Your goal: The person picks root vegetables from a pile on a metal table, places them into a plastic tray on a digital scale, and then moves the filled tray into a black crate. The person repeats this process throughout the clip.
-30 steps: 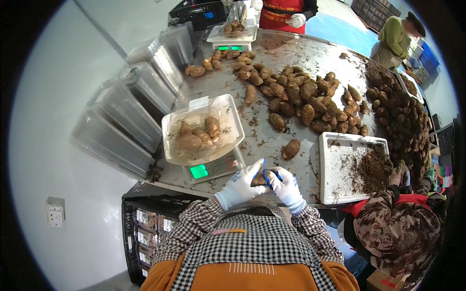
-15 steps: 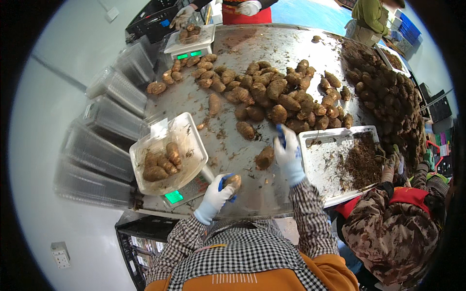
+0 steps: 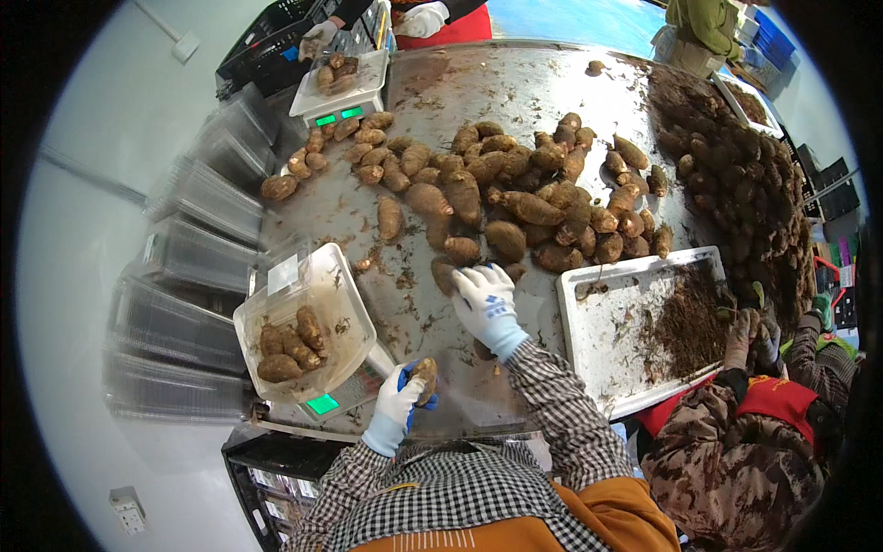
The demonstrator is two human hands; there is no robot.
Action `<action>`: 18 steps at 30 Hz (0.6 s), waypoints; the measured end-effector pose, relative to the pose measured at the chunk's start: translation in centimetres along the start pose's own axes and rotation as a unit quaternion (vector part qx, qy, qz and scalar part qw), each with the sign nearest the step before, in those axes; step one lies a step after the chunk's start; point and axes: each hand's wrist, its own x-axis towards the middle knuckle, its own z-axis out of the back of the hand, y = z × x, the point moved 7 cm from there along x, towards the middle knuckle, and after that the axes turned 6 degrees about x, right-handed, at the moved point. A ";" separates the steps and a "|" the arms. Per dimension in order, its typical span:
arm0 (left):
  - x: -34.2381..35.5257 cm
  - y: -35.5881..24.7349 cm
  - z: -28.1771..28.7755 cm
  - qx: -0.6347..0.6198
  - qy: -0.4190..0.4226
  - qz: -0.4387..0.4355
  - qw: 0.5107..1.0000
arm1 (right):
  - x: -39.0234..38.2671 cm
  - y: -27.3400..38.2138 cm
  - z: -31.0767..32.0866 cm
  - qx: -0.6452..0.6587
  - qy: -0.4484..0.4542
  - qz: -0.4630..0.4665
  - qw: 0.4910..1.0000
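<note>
My left hand (image 3: 394, 409), in a white and blue glove, grips a brown taro (image 3: 424, 379) near the table's front edge. My right hand (image 3: 487, 302), gloved alike, reaches palm down to the near side of the heap of taros (image 3: 529, 207). Its fingers are spread over the tubers there, beside a taro (image 3: 444, 274); the fingertips are partly hidden. Another taro lies mostly covered under the right wrist. Left of my left hand, a clear plastic box (image 3: 313, 276) with several taros stands in the white tray (image 3: 356, 293) of a scale (image 3: 336, 401).
A white tray (image 3: 575, 342) holding dirt and root scraps lies at right, beside a dark mound of taros (image 3: 731, 184). Stacked clear boxes (image 3: 170, 327) line the left side. Another scale (image 3: 340, 101) stands at the far left. Co-workers are at the far side and right.
My right hand has swung left and away from me, onto the heap's near edge. My left hand has shifted slightly left and nearer, still holding the taro. The view has turned a little.
</note>
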 end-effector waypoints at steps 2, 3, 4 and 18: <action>0.2 0.3 0.3 -0.010 -0.008 -0.008 1.000 | 0.7 -0.9 2.2 0.149 -0.015 -0.078 0.986; 0.2 0.6 0.4 -0.015 -0.008 -0.004 1.000 | 1.8 -1.2 4.7 0.145 -0.073 -0.078 0.984; 0.2 0.9 0.5 -0.020 -0.009 0.000 1.000 | 3.3 -2.3 6.8 0.142 -0.129 -0.078 0.978; -0.8 1.1 -0.6 -0.050 -0.012 0.010 0.999 | -2.2 -1.2 1.8 -0.122 0.102 -0.098 0.982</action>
